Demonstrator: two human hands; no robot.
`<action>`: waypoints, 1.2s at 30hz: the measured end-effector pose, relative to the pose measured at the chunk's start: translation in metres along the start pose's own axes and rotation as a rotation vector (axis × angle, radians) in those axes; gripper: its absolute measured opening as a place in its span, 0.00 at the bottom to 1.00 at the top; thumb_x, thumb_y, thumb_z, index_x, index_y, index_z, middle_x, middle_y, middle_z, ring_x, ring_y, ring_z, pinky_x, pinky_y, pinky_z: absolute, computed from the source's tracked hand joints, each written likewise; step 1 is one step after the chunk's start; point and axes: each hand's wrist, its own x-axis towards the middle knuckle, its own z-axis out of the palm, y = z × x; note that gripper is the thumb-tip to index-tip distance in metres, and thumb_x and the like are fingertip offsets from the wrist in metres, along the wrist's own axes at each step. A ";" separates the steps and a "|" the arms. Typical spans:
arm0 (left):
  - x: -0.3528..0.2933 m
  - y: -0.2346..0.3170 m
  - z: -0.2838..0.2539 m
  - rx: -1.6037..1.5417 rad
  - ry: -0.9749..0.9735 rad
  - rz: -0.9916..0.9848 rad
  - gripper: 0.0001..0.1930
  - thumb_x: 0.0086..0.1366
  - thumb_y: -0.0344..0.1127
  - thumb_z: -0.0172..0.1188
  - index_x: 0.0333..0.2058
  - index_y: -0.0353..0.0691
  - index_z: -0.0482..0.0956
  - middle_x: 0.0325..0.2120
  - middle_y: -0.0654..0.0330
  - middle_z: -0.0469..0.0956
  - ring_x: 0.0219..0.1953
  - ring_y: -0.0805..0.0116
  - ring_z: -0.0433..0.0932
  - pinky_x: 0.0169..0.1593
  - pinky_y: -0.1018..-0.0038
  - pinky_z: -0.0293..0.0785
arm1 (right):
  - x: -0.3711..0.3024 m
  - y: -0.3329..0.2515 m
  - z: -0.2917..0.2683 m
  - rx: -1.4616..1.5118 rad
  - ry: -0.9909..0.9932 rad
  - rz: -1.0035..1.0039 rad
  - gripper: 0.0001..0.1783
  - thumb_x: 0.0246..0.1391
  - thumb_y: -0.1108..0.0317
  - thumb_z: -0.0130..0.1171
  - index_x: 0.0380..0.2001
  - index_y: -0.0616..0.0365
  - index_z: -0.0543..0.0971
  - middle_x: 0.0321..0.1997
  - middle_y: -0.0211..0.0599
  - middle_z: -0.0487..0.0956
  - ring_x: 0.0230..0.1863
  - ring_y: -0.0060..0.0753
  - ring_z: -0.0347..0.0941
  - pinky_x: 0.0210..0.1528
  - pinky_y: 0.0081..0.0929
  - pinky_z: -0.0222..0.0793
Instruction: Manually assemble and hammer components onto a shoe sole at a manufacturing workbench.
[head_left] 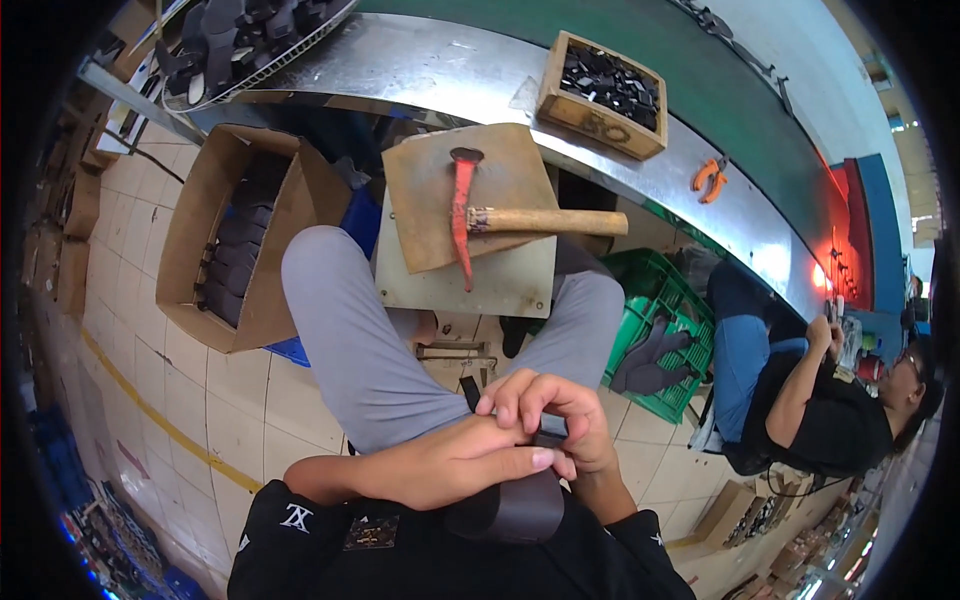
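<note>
A dark, smooth, sole-like piece (525,508) with a rounded end is in my hands, close to my body. My left hand (435,465) is wrapped round it, thumb lying along its top. The curled fingers of my right hand (560,415) grip its upper part, where a short black strap end (471,392) sticks out past my fingertips. My fingers hide most of the middle of the piece. Beyond my knees, a hammer with a worn red head (462,215) and a wooden handle (550,221) rests on a brown board (415,190) atop a pale block (470,290).
A metal-edged bench (440,60) with a green belt (560,22) runs across the far side. On it stand a wooden box (600,132) of small black parts and orange-handled pliers (710,180). Left is a cardboard box (190,260); right, a green crate (655,405) and a seated co-worker (810,400).
</note>
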 end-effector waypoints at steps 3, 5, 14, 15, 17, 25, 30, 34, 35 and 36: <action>0.002 0.003 0.011 -0.108 -0.099 -0.068 0.20 0.77 0.44 0.43 0.51 0.33 0.74 0.52 0.55 0.72 0.58 0.66 0.68 0.62 0.72 0.62 | -0.007 -0.004 -0.005 0.081 -0.045 -0.029 0.35 0.56 0.31 0.53 0.28 0.57 0.75 0.35 0.39 0.75 0.47 0.46 0.71 0.55 0.46 0.65; 0.001 0.011 0.018 -0.051 -0.104 -0.113 0.21 0.78 0.46 0.42 0.51 0.33 0.74 0.50 0.55 0.72 0.57 0.66 0.69 0.62 0.73 0.63 | -0.011 -0.007 -0.009 0.127 -0.206 -0.068 0.34 0.57 0.35 0.55 0.38 0.61 0.77 0.40 0.41 0.75 0.50 0.45 0.69 0.62 0.50 0.61; 0.010 -0.004 0.025 -0.092 -0.113 -0.122 0.21 0.78 0.46 0.41 0.47 0.34 0.75 0.44 0.56 0.74 0.51 0.68 0.72 0.59 0.74 0.65 | -0.019 -0.009 -0.012 0.188 -0.178 -0.087 0.32 0.62 0.38 0.50 0.37 0.63 0.78 0.37 0.41 0.77 0.51 0.49 0.69 0.59 0.48 0.62; 0.009 -0.003 0.025 -0.086 -0.092 -0.101 0.21 0.78 0.46 0.42 0.46 0.34 0.76 0.44 0.56 0.74 0.50 0.69 0.72 0.58 0.74 0.65 | -0.018 -0.008 -0.013 0.189 -0.185 -0.100 0.32 0.63 0.39 0.49 0.37 0.63 0.78 0.37 0.41 0.77 0.52 0.49 0.69 0.59 0.48 0.61; 0.009 0.002 0.023 -0.072 -0.105 -0.104 0.20 0.77 0.45 0.42 0.46 0.34 0.76 0.43 0.56 0.74 0.50 0.69 0.72 0.57 0.74 0.66 | -0.016 -0.009 -0.012 0.189 -0.187 -0.109 0.32 0.64 0.38 0.48 0.37 0.63 0.78 0.37 0.42 0.77 0.52 0.50 0.69 0.59 0.48 0.62; 0.022 0.033 -0.026 0.385 0.460 0.204 0.17 0.74 0.44 0.51 0.44 0.33 0.77 0.38 0.57 0.79 0.45 0.72 0.75 0.53 0.72 0.69 | -0.002 -0.005 -0.035 -0.071 0.353 -0.207 0.34 0.67 0.42 0.45 0.52 0.67 0.74 0.49 0.50 0.79 0.51 0.35 0.75 0.54 0.33 0.71; -0.001 0.160 -0.124 0.738 1.456 0.945 0.15 0.70 0.43 0.59 0.39 0.34 0.80 0.29 0.63 0.78 0.32 0.78 0.72 0.37 0.77 0.69 | -0.027 -0.007 -0.097 -0.132 0.594 -0.249 0.19 0.69 0.58 0.48 0.49 0.66 0.74 0.43 0.42 0.79 0.43 0.34 0.77 0.48 0.34 0.74; -0.065 0.246 -0.251 0.962 1.887 1.257 0.15 0.67 0.41 0.62 0.39 0.31 0.78 0.30 0.54 0.80 0.33 0.65 0.76 0.41 0.70 0.71 | -0.044 -0.008 -0.112 -0.074 0.735 -0.165 0.20 0.67 0.60 0.53 0.50 0.68 0.76 0.49 0.49 0.79 0.48 0.42 0.77 0.54 0.42 0.72; -0.071 0.256 -0.285 1.027 2.015 1.254 0.15 0.66 0.40 0.63 0.39 0.31 0.78 0.32 0.51 0.80 0.34 0.61 0.77 0.42 0.66 0.72 | -0.048 -0.004 -0.117 -0.074 0.745 -0.180 0.20 0.67 0.60 0.53 0.50 0.68 0.76 0.49 0.49 0.79 0.48 0.42 0.77 0.54 0.42 0.72; -0.074 0.264 -0.310 1.055 2.043 1.151 0.15 0.65 0.39 0.63 0.40 0.31 0.78 0.33 0.48 0.80 0.36 0.56 0.78 0.44 0.65 0.72 | -0.048 -0.001 -0.121 -0.046 0.805 -0.192 0.20 0.67 0.59 0.54 0.48 0.68 0.77 0.44 0.45 0.81 0.43 0.38 0.78 0.50 0.37 0.74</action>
